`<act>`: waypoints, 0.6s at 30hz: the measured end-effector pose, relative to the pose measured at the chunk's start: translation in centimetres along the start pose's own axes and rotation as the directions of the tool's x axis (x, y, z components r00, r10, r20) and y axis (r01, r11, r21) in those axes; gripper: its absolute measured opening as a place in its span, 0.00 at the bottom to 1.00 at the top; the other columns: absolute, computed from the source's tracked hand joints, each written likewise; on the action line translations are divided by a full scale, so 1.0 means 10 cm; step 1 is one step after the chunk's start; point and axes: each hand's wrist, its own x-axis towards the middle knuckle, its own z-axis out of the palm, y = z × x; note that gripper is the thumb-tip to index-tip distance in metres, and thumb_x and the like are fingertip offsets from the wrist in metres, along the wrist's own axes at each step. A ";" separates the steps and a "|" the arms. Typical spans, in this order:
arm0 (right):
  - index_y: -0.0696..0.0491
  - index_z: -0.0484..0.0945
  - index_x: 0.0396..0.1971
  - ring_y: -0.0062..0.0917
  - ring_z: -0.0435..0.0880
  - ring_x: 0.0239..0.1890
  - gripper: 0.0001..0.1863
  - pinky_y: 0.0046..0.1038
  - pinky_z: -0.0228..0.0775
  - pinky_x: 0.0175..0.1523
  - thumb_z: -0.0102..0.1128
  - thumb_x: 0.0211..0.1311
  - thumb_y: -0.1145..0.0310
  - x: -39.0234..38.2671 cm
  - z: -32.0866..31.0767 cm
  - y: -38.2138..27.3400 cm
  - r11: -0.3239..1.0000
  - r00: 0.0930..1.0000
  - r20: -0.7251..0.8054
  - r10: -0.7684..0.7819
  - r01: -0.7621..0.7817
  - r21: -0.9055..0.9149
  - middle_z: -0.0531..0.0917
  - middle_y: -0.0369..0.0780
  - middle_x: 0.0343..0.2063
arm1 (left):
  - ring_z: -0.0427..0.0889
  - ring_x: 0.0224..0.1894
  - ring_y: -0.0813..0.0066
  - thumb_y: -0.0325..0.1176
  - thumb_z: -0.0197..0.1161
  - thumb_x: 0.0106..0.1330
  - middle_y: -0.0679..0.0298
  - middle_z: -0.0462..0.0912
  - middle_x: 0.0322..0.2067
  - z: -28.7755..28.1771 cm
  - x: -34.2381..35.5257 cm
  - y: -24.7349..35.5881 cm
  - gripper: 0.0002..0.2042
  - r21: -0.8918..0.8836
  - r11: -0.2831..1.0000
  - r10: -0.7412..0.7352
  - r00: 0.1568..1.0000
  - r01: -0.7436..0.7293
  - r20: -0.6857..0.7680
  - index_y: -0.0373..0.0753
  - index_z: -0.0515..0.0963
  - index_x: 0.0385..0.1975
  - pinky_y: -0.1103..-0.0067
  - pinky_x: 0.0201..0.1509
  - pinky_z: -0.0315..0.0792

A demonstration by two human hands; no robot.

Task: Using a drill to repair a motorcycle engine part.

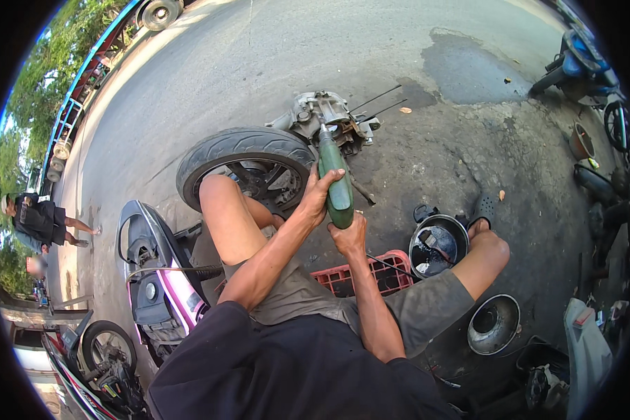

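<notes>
Both my hands are closed on a long green tool (340, 196) with a rounded body and a narrow grey nose; its exact kind does not show clearly. My left hand (320, 194) wraps around the body from the left. Lower down, my right hand (348, 234) grips the rear end. The nose points away from me at a grey metal engine block (322, 106) on the ground; whether it touches cannot be told. A wheel with a black tyre (220, 150) is just left of the block, and two thin rods (376, 96) stick out to the block's right.
Between my legs is a red plastic crate (399, 278). A metal pot (462, 238) holding dark liquid sits by my right foot, near a metal bowl (495, 323). Motorcycle bodywork (162, 294) stands left; a blue motorbike (581, 59) is far right. A person (45, 220) walks at left.
</notes>
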 end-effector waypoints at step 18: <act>0.62 0.74 0.17 0.32 0.80 0.19 0.08 0.35 0.71 0.30 0.62 0.36 0.75 0.07 -0.06 0.09 0.991 0.988 0.069 0.135 -0.133 -0.031 0.77 0.47 0.14 | 0.74 0.42 0.70 0.39 0.70 0.51 0.58 0.70 0.41 0.08 0.07 -0.07 0.34 -0.119 0.993 0.014 0.997 -0.024 -0.080 0.38 0.60 0.57 0.72 0.41 0.74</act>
